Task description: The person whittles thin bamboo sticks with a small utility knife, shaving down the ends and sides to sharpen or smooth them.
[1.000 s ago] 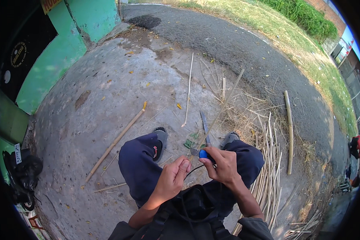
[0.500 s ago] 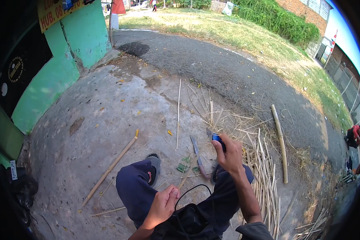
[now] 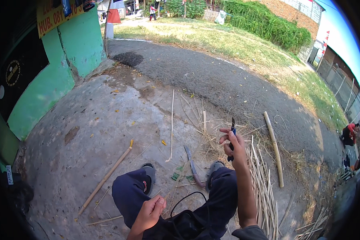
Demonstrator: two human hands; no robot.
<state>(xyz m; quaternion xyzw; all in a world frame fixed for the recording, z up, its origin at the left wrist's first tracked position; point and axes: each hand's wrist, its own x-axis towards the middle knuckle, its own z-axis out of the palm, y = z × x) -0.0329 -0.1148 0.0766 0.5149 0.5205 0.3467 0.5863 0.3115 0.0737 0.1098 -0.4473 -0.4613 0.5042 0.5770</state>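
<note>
My right hand (image 3: 237, 149) is raised over the straw-like litter, gripping a small knife (image 3: 233, 125) with a blue and black handle. Its dark blade points away from me. Low in front of my body, my left hand (image 3: 151, 211) is closed. What sits in its fingers, if anything, is too fine to make out. Between my feet lies a longer knife (image 3: 191, 162) with a grey blade and a brown handle. Split bamboo strips (image 3: 264, 188) are heaped beside my right leg. One thin pale strip (image 3: 172, 124) lies straight ahead on the concrete.
A bamboo pole (image 3: 274, 150) lies at right, and a thinner stick (image 3: 106, 180) at left. Thin shavings (image 3: 216, 144) litter the ground ahead. A green wall (image 3: 48, 96) stands at left. Asphalt (image 3: 212, 80) runs past the concrete. Another person (image 3: 350, 136) is at far right.
The right hand has turned the small knife so its blade points up and away, and its fingers have loosened. My left hand has shifted slightly left and down. The whole view has tilted a little.
</note>
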